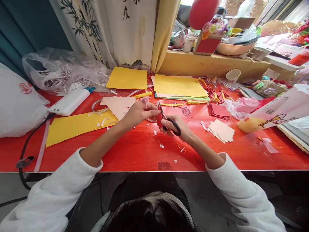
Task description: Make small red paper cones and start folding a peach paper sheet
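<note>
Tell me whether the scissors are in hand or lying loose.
In hand: the right hand grips the scissors, their blades beside the small red piece.

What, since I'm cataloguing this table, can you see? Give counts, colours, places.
table: 1, red, centre
curtains: several, teal, white, yellow, back
plastic bags: 2, clear and white, left
boxy device: 1, white, left
sheets: several, mostly yellow, left and back
cards: several, cream and red, right
tape roll: at least 1, pale, left
scraps: several, white, front centre
cup: 1, white, back right
balloon: 1, red, upper right
printed bag: 1, white, right
sill clutter: uncountable, mixed, upper right
scissors: 1, black-handled, centre
red piece: 1, red, centre
sleeves: 2, white, front
left hand: 1, bare, at red piece
right hand: 1, bare, holding scissors
</note>
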